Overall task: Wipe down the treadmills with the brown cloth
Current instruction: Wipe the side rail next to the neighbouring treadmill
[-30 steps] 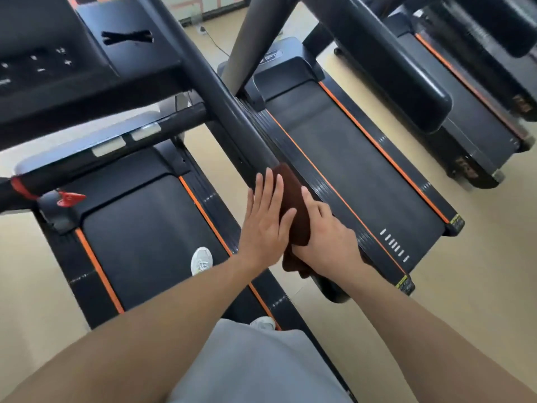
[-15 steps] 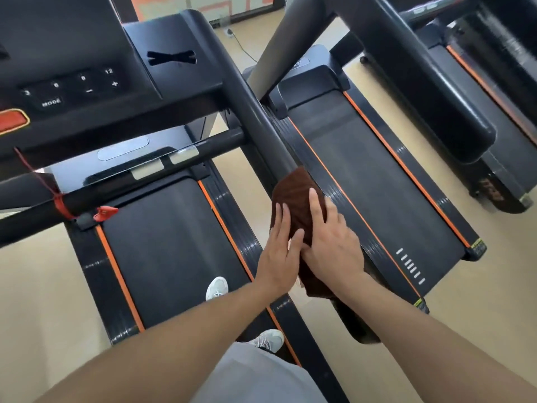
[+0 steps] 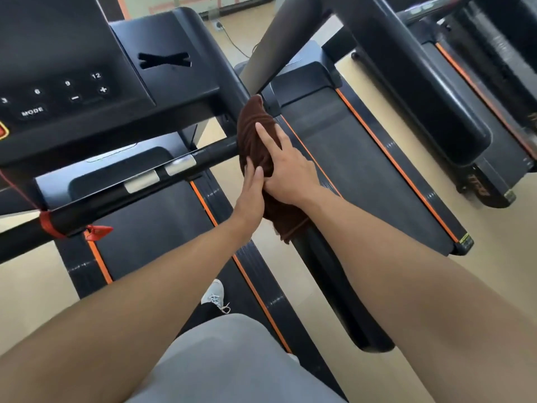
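Observation:
A brown cloth (image 3: 255, 132) is draped over the right handrail (image 3: 322, 257) of the black treadmill I stand on, close to where the rail meets the console (image 3: 87, 82). My right hand (image 3: 287, 167) lies on top of the cloth, index finger stretched forward, pressing it onto the rail. My left hand (image 3: 251, 196) rests flat against the cloth's left side, fingers straight, touching the right hand. The cloth's lower end hangs over the rail below both hands.
A cross bar (image 3: 130, 187) with silver sensors and a red safety clip (image 3: 97, 229) runs left of the hands. A second treadmill (image 3: 377, 175) lies to the right, a third (image 3: 479, 97) beyond it. My white shoe (image 3: 213, 295) stands on the belt.
Both hands have slid the cloth forward up the handrail, from its middle to the junction with the console. The view has tilted up, showing more of the console.

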Available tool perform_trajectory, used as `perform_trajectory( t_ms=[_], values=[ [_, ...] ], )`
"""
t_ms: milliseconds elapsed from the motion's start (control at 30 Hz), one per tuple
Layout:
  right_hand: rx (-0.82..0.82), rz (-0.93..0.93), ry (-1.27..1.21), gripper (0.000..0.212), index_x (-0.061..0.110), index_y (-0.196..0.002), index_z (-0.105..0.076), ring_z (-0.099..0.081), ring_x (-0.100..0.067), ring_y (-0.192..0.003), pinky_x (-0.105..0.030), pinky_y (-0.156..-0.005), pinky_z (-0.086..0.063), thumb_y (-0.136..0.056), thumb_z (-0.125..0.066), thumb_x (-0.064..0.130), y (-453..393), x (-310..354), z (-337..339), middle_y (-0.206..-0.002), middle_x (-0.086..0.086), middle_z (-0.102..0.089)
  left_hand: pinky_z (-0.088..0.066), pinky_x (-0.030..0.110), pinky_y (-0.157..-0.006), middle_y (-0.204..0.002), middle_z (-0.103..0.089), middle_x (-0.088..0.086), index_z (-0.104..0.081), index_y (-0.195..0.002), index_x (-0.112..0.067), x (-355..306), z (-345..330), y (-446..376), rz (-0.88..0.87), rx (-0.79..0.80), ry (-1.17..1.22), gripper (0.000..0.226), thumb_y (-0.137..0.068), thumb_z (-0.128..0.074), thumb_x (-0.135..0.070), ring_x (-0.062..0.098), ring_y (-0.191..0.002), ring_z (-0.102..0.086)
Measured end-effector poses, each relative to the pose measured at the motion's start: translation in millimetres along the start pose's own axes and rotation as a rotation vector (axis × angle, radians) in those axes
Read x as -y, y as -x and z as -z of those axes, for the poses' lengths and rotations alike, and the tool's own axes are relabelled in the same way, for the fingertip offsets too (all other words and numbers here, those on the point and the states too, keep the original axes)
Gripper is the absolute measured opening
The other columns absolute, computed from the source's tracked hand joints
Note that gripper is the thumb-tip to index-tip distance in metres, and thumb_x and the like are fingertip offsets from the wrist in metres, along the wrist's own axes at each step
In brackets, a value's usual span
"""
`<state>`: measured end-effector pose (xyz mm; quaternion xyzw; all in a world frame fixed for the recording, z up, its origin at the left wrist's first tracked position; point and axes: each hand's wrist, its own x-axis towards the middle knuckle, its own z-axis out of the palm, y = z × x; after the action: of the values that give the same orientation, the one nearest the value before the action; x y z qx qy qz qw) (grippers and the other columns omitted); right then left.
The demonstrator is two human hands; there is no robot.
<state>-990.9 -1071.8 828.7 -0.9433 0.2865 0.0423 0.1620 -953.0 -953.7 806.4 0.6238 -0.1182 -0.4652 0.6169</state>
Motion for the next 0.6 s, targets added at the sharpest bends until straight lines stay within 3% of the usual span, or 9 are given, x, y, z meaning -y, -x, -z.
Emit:
perform_trajectory(
  t_ms=[133, 267, 400, 500, 600],
  values=[
    [0.055, -0.053, -0.102, 0.093, 0.054, -0.158, 0.001, -0.052, -0.032, -0.135, -0.049, -0.101, -0.044, -0.089, -0.06, 0.049, 35.6, -17.3, 5.1, -0.17, 0.007, -0.015, -0.01, 0.032, -0.127, -0.17, -0.005, -0.009, 0.003, -0.16, -0.04, 14.9, -16.2, 17.3, 0.008, -0.013, -0.04, 0.057, -0.11, -0.023, -0.049, 0.009, -0.155, -0.009],
    [0.139, -0.106, -0.266, 0.095, 0.055, -0.158, 0.0, -0.049, -0.027, -0.138, -0.043, -0.108, -0.04, -0.089, -0.064, 0.049, 103.7, -47.9, 10.1, -0.165, 0.011, -0.027, -0.013, 0.037, -0.128, -0.171, 0.0, -0.007, 0.006, -0.161, -0.038, 44.2, -52.1, 55.9, -0.024, -0.034, -0.136, 0.059, -0.111, -0.026, -0.04, 0.011, -0.156, -0.007],
    [0.141, -0.086, -0.352, 0.092, 0.048, -0.161, -0.006, -0.042, -0.017, -0.143, -0.023, -0.095, -0.028, -0.093, -0.067, 0.039, 177.7, -77.8, 8.6, -0.165, 0.01, -0.029, -0.015, 0.043, -0.128, -0.171, 0.001, -0.007, 0.008, -0.16, -0.039, 81.5, -98.3, 107.7, -0.053, -0.065, -0.206, 0.06, -0.111, -0.027, -0.039, 0.011, -0.156, -0.007],
    [0.123, -0.052, -0.338, 0.092, 0.051, -0.16, -0.006, -0.043, -0.017, -0.142, -0.028, -0.095, -0.033, -0.091, -0.066, 0.042, 230.3, -100.9, -0.1, -0.165, 0.013, -0.028, -0.02, 0.042, -0.127, -0.171, -0.004, -0.007, 0.007, -0.159, -0.043, 110.0, -132.0, 150.9, -0.044, -0.07, -0.169, 0.06, -0.11, -0.028, -0.044, 0.013, -0.155, -0.013],
    [0.053, -0.032, -0.308, 0.088, 0.056, -0.157, -0.007, -0.05, -0.019, -0.135, -0.038, -0.098, -0.046, -0.09, -0.062, 0.047, 277.9, -120.7, -16.6, -0.162, 0.01, -0.032, -0.023, 0.044, -0.125, -0.17, -0.013, -0.008, 0.002, -0.156, -0.053, 136.9, -160.4, 188.1, -0.011, -0.09, -0.131, 0.071, -0.096, -0.033, -0.065, 0.013, -0.154, -0.02]
  ],
)
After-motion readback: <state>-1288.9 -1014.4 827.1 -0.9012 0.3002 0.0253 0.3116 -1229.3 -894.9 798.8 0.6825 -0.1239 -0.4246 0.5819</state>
